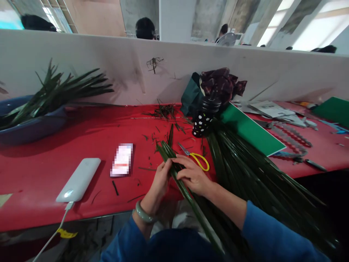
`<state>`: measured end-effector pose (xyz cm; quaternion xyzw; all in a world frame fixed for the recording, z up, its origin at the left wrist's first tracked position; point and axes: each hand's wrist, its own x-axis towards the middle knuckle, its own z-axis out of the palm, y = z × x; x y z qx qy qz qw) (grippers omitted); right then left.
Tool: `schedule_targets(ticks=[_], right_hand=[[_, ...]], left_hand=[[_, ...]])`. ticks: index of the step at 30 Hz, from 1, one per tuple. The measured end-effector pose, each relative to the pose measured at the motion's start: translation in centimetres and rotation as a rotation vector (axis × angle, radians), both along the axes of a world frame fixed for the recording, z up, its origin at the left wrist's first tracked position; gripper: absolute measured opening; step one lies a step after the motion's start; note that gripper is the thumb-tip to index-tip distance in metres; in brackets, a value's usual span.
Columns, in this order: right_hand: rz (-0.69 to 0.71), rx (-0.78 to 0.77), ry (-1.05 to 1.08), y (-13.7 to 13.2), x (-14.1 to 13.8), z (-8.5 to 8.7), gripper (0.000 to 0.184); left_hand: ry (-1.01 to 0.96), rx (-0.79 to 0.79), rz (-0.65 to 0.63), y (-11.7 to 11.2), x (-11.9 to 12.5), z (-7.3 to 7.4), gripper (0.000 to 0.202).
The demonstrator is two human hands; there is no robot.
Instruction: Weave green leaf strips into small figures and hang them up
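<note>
Found leaf strip [188, 196] partly covered by right hand [195, 177], phone screen [121, 160] pixelated beyond reading, blue basin [32, 133] and charging cable [64, 219] cut off at view's edges.

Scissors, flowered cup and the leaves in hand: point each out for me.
Scissors [193, 154], head view: yellow handle, near the blades.
Flowered cup [201, 124], head view: dark body, below the lid.
Leaves in hand [191, 201], head view: midway along their length.

Long narrow green leaves [191, 200], glossy, bunched lengthwise in both hands [195, 179], slanting away leftward
</note>
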<state>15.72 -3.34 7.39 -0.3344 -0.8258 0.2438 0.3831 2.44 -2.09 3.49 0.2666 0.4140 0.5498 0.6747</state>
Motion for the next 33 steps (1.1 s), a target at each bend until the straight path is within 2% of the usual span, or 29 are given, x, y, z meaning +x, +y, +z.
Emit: schedule_targets(ticks=[2, 5, 8, 10, 12, 16, 18, 21, 24, 29, 31, 33], right_hand=[[-0.081, -0.051, -0.053, 0.1, 0.0, -0.8, 0.02], [-0.236, -0.32, 0.004, 0.5, 0.5, -1.6, 0.046], [-0.173, -0.585, 0.071, 1.2, 1.2, -2.3, 0.035], [-0.13, -0.685, 0.154, 1.6, 1.7, -2.6, 0.026], [-0.143, -0.76, 0.254, 1.9, 2.2, -2.7, 0.024], [-0.155, -0.838, 0.361, 1.9, 2.4, -2.3, 0.026], [-0.124, -0.835, 0.344, 1.6, 1.9, -2.2, 0.025], [-0.105, -0.808, 0.223, 0.9, 1.1, -2.3, 0.02], [-0.13, -0.86, 0.161, 0.5, 1.1, -2.6, 0.024], [-0.212, -1.031, 0.362, 0.7, 1.9, -2.7, 0.029], [-0.272, -1.031, 0.401, 1.2, 2.0, -2.3, 0.029], [-0.313, -0.968, 0.396, 2.0, 2.0, -1.6, 0.027]], left_hand=[[0.001, 0.015, 0.012, 0.0, -0.4, 0.1, 0.028], [0.015, 0.03, -0.017, 0.0, -0.7, 0.2, 0.023], [-0.019, 0.031, -0.114, -0.1, -0.6, 0.3, 0.024], [-0.038, 0.01, -0.168, -0.1, -0.7, 0.3, 0.025], [-0.031, -0.01, -0.157, 0.0, -1.0, 0.2, 0.027], [0.056, -0.007, 0.04, 0.4, -1.7, -0.2, 0.03], [0.081, 0.012, 0.082, 0.5, -1.6, -0.4, 0.033], [0.097, 0.034, 0.058, 0.5, -1.2, -0.3, 0.032], [0.07, 0.012, 0.036, 0.5, -0.9, -0.2, 0.028], [0.048, 0.007, 0.007, 0.5, -1.1, -0.3, 0.027], [0.063, 0.005, 0.003, 0.5, -1.0, -0.3, 0.027], [0.094, 0.002, -0.008, 0.4, -0.8, -0.3, 0.027]])
